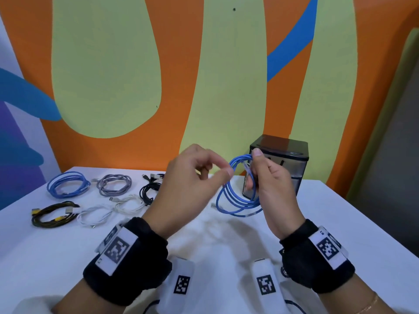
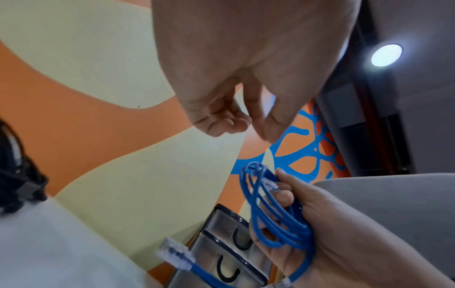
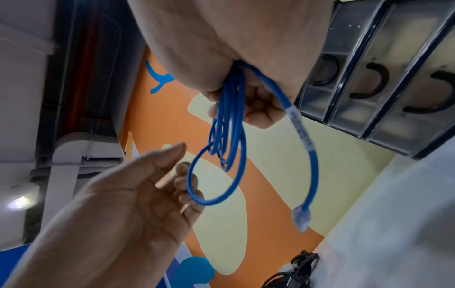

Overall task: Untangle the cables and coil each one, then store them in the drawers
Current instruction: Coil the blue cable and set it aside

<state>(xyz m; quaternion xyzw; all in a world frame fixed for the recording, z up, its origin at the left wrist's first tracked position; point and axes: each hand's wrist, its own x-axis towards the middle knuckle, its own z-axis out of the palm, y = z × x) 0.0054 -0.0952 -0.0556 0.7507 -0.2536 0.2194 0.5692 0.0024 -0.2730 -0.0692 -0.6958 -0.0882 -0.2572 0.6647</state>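
Right hand gripping coiled blue cable, left hand loosely open just beside

Both forearms are bare. Each wrist carries a thick black fabric band, and on top of each band sits a white rectangular plate printed with a black-and-white square code marker. The band on the right wrist has the same kind of plate. A thin gold-coloured bracelet circles the right forearm.
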